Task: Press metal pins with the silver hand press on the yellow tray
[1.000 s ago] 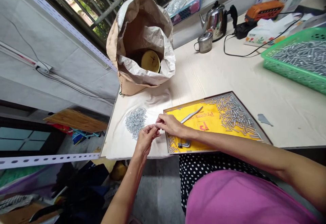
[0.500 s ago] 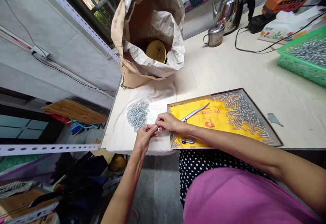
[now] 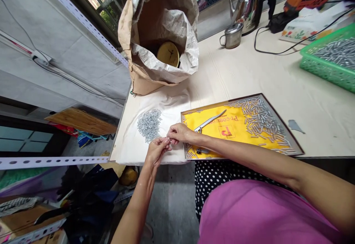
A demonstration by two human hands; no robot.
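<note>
The yellow printed sheet (image 3: 241, 133) in the dark-rimmed tray (image 3: 294, 143) bears upside-down lettering (image 3: 231, 118), readable only as "Pr.com". At its 6 o'clock, a red "P" logo (image 3: 226, 131)

Small home workshop: metal pins in tray (image 3: 288, 134), green basket (image 3: 327, 70), kettle (image 3: 249, 9).

A pale wood-grain bench (image 3: 249, 77) is shown beside a window. At its left end a white cloth (image 3: 130, 146) is spread, with a heap of small metal pins (image 3: 149, 124) piled on it and an open paper sack (image 3: 138, 83) stood behind. A framed tray (image 3: 238, 129) lined in yellow is set at the near edge. Farther back, a steel kettle (image 3: 248, 9), a lidded mug (image 3: 233, 36) and a green basket (image 3: 324, 70) are placed.
</note>
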